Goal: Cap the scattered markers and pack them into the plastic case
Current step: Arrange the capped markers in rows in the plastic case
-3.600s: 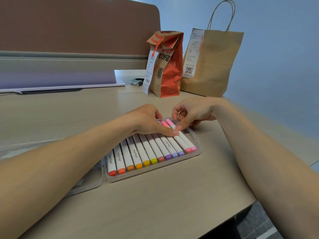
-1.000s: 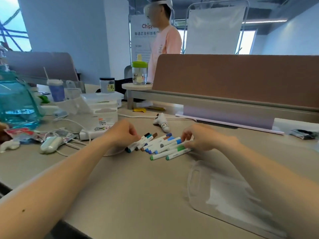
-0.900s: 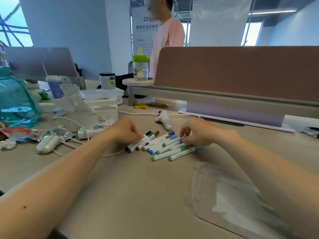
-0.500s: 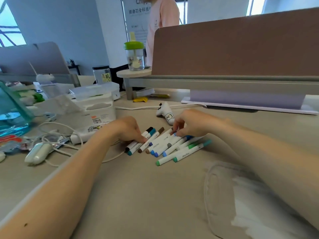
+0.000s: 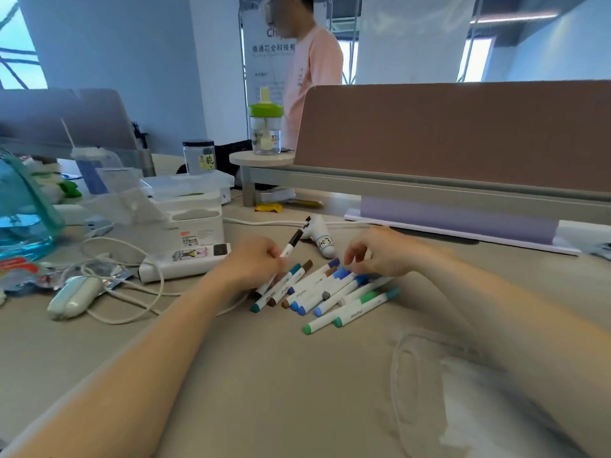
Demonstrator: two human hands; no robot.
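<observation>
Black marker: pinched by left hand, tilted up.
Right hand: curled over pile; hold cannot be told.
Advice: cap is to be pressed fully home.

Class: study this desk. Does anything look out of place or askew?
Yes. The markers lie in a loose, crisscrossed heap on the desk beside the clear plastic case, not in it. The left hand holds the black marker tilted up.

Bare surface lies open in front of the marker pile. To its left a white box and looped cables crowd in; a white controller lies just behind.
</observation>
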